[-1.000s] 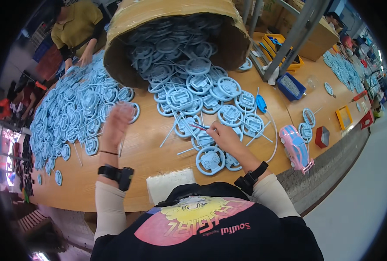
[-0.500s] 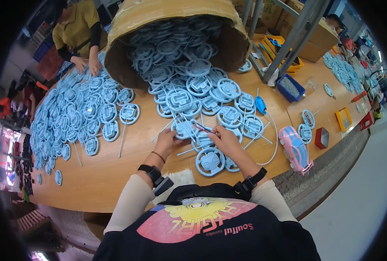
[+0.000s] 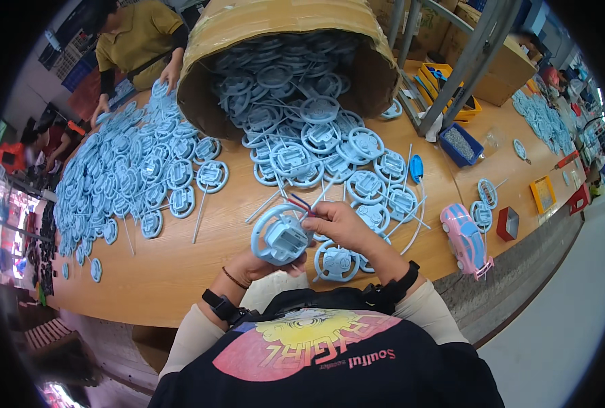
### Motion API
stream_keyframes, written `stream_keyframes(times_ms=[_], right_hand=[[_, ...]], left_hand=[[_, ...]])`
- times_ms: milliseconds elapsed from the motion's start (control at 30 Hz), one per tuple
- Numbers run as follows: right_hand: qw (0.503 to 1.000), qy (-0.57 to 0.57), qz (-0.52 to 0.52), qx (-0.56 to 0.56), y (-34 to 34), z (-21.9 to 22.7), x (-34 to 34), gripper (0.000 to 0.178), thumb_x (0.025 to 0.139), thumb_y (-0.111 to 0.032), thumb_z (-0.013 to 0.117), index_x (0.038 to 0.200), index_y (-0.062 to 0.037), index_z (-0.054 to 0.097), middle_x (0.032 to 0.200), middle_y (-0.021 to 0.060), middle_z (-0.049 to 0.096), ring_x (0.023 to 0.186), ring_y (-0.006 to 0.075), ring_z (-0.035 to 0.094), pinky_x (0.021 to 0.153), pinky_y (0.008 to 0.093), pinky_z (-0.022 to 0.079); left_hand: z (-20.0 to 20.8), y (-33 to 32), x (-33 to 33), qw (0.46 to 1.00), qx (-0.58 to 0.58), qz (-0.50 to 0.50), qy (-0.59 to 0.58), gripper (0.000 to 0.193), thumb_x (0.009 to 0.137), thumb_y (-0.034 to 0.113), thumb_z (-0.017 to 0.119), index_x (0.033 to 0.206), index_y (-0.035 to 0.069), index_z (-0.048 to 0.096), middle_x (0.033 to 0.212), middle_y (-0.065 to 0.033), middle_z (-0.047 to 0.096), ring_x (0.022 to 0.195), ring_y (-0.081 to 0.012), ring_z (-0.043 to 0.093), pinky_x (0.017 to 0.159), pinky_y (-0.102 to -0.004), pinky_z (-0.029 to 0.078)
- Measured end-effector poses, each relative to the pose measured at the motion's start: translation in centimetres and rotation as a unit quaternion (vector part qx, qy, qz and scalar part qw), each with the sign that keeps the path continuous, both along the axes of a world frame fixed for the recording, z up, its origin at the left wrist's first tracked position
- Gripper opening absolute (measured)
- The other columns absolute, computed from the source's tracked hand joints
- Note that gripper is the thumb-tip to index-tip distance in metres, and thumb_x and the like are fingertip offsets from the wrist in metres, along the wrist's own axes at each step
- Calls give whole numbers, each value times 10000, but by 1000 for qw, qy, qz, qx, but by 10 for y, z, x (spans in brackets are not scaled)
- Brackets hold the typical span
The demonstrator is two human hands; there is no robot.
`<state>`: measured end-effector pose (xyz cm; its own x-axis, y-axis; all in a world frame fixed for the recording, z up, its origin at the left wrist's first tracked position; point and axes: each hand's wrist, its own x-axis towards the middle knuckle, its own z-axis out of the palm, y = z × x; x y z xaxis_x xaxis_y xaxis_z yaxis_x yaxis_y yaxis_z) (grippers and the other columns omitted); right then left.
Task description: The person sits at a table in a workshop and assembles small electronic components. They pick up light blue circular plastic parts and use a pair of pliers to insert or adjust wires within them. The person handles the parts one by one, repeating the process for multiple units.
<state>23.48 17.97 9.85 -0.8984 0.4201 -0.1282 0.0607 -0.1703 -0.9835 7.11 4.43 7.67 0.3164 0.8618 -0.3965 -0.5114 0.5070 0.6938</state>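
My left hand [image 3: 246, 264] is closed around the rim of a light-blue toy steering wheel [image 3: 285, 239], raised above the table's front edge. The wheel is tilted, its boxy hub side facing up. At the wheel's upper right, my right hand [image 3: 341, 223] pinches a thin dark-blue and red piece [image 3: 299, 202] with narrow ends sticking out. Whether that is wires or a small tool cannot be made out. More steering wheels lie just beyond my hands, some with pale thin rods; one face-up wheel [image 3: 336, 262] sits by my right wrist.
A tipped cardboard drum [image 3: 204, 75] spills steering wheels toward me. A large pile [image 3: 122, 177] spreads left, where a co-worker [image 3: 136, 44] handles wheels. To the right are a pink toy car [image 3: 463, 234], a blue bin [image 3: 460, 144], a red box [image 3: 508, 224] and a metal frame [image 3: 452, 88].
My left hand has lifted a steering wheel off the table toward me and turned it up. My right hand stays beside it with the thin piece. The co-worker's hands have moved apart.
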Motion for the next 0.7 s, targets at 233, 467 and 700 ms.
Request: stream_keyframes(times_ms=[233, 467, 700], right_hand=[[975, -96, -7, 201, 15, -1, 11, 325, 801, -296, 616, 847, 25, 641, 642, 111, 598, 548, 151, 529, 522, 300, 409], [937, -47, -118, 325, -6, 4, 16, 217, 851, -207, 556, 950, -31, 480, 675, 125, 594, 636, 275, 590, 565, 346, 427], [914, -140, -34, 378, -7, 17, 29, 192, 821, -211, 572, 848, -39, 492, 719, 138, 595, 675, 335, 576, 582, 415, 419]], left_hand=[[25, -7, -15, 976, 44, 91, 195, 357, 883, 290, 525, 1116, 19, 528, 1007, -67, 593, 907, -155, 592, 761, -331, 523], [12, -1, -14, 965, 22, 209, 156, 295, 843, 178, 572, 1097, 43, 506, 888, -13, 562, 789, -110, 569, 705, -291, 526], [8, -2, -11, 961, 24, 265, 75, 253, 864, 165, 556, 1082, 46, 505, 899, -18, 572, 780, -114, 574, 727, -282, 514]])
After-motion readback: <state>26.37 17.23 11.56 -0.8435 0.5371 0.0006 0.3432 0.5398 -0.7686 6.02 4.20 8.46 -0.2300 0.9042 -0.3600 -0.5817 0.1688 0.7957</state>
